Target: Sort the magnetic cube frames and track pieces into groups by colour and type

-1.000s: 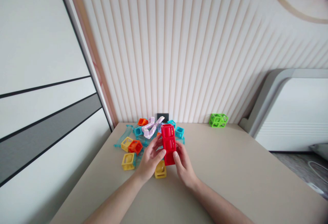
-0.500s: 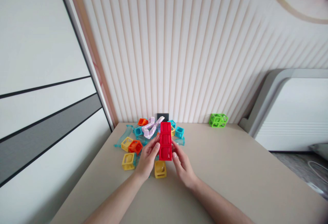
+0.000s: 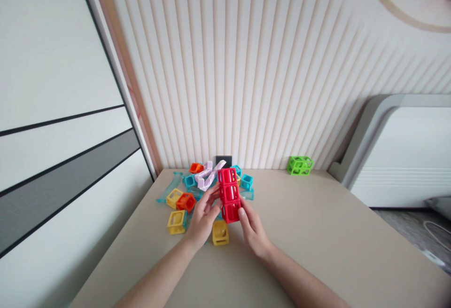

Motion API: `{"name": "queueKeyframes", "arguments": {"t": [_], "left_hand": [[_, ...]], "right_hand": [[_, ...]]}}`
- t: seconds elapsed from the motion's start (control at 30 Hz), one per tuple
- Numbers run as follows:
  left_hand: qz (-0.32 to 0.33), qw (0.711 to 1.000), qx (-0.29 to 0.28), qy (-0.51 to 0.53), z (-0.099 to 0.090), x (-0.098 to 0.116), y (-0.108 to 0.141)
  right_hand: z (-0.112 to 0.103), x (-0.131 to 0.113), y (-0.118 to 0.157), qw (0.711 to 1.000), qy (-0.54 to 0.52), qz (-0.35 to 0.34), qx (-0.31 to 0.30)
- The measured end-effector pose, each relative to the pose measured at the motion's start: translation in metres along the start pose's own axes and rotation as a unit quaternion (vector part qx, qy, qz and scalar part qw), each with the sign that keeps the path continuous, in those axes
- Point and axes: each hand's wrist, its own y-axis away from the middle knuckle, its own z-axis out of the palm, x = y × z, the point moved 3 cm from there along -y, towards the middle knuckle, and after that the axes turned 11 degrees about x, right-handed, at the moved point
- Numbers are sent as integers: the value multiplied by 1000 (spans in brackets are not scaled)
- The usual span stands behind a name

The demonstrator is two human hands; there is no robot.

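A red column of three joined cube blocks [image 3: 230,195] is held above the table between both hands, tilted with its top leaning left. My left hand [image 3: 203,217] grips its left side, thumb near the lowest cube. My right hand [image 3: 252,229] presses its fingers against the lower right side. Just below the column stands a yellow cube block [image 3: 220,232]. Left of my left hand lie another yellow cube [image 3: 176,222] and an orange cube [image 3: 186,201]. A pale lilac angular piece [image 3: 207,176] rests behind the left hand.
Several blue cubes [image 3: 247,182] and clear teal track pieces [image 3: 171,187] lie in the pile. A green double block [image 3: 299,165] stands at the back right of the beige table [image 3: 303,232]. A small black object [image 3: 223,161] is by the ribbed wall [image 3: 229,63].
The red column has been turned and tilted, so its open curved insides and a side face now show. My right thumb and fingers have shifted slightly along its lower end.
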Motion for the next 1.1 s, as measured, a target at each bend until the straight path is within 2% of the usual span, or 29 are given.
{"name": "queueKeyframes", "arguments": {"t": [0.13,0.27,0.43,0.53,0.67,0.8,1.1], "left_hand": [[22,1000,-17,8,2,3,2],[35,999,-23,13,2,4,4],[28,999,-26,7,1,2,4],[25,999,-26,10,0,2,4],[32,999,-32,9,2,5,4],[41,999,-14,18,1,8,3],[24,1000,1,10,-1,3,2]], "right_hand": [[0,2,0,1000,-12,16,14],[-1,7,2,998,-30,27,54],[-4,21,3,988,-46,89,117],[-4,23,3,985,-59,108,120],[0,11,3,992,-76,63,78],[4,-2,2,997,-61,22,33],[4,-2,3,994,65,-76,47]]}}
